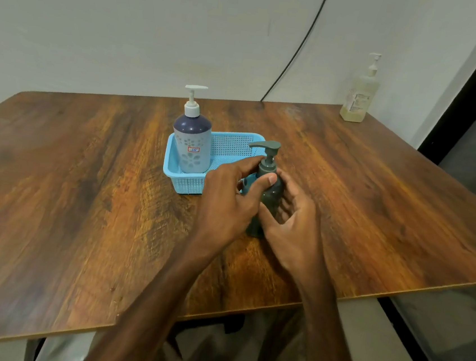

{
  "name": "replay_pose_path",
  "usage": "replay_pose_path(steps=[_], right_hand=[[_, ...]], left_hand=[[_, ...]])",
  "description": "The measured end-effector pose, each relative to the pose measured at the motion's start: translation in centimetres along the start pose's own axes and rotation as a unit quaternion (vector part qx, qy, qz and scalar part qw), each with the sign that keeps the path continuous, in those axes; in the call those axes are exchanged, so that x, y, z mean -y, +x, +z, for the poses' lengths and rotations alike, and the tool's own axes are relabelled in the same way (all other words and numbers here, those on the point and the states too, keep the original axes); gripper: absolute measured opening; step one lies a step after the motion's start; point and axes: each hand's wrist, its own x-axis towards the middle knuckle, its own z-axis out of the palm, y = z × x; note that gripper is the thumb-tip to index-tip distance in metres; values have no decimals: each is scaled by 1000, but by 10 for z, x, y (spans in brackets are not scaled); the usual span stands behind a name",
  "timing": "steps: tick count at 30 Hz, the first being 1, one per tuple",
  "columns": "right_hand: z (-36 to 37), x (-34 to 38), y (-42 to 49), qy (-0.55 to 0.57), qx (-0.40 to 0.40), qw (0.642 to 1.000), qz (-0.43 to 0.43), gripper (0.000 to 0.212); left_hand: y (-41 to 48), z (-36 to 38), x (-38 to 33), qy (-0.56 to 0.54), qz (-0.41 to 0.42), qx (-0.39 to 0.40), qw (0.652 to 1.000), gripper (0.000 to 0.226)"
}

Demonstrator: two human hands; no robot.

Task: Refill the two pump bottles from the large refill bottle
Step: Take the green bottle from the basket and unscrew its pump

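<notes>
A dark green pump bottle (270, 195) stands upright on the wooden table (82, 193), just in front of a blue basket (228, 147). My left hand (229, 200) pinches its pump collar with thumb and fingers. My right hand (291, 224) wraps around the bottle's body from the right. A taller bottle (192, 143) with a navy top, pale flowered body and white pump stands in the basket's left end. A large translucent refill bottle (358, 96) of yellowish liquid with a white pump stands at the table's far right corner, away from both hands.
A black cable (301, 43) runs down the wall behind the table. The table's right edge borders a dark framed panel (474, 96). My lap shows below the near edge.
</notes>
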Motion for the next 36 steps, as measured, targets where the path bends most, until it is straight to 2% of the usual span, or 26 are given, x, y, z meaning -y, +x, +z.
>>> replay_pose_path(steps=[3,7,10,13,16,19,23,26,30,33,36], right_hand=[[3,0,-4,10,-18,1000,-11,61],[7,-1,-8,-23,-41,999,-27,72],[10,-3,-9,-19,-35,999,-36,77],[8,0,-6,9,-26,999,-40,72],[5,-1,-4,43,-21,998,-43,70],[4,-3,-4,65,-29,997,-31,66],[5,-2,-3,36,-34,998,-33,61],[4,1,-4,23,-34,999,-27,64],[5,0,-5,31,-31,999,-17,62],[5,-1,-5,28,-25,999,-16,63],[4,-2,-5,33,-23,999,-14,64]], left_hand=[[-5,7,-6,4,-13,-57,998,26],[-5,15,-8,-36,-85,-143,985,27],[3,21,-5,-3,-113,-168,979,40],[12,25,-5,-14,-134,-105,985,43],[7,28,-4,-20,-93,-5,995,32],[-10,21,-4,-85,-68,36,993,26],[-17,7,3,-129,-42,8,991,27],[-10,4,6,-137,-70,-19,988,22],[1,5,7,-135,-108,-31,984,37],[12,10,1,-99,-109,1,989,45],[13,14,-6,-91,-73,53,992,30]])
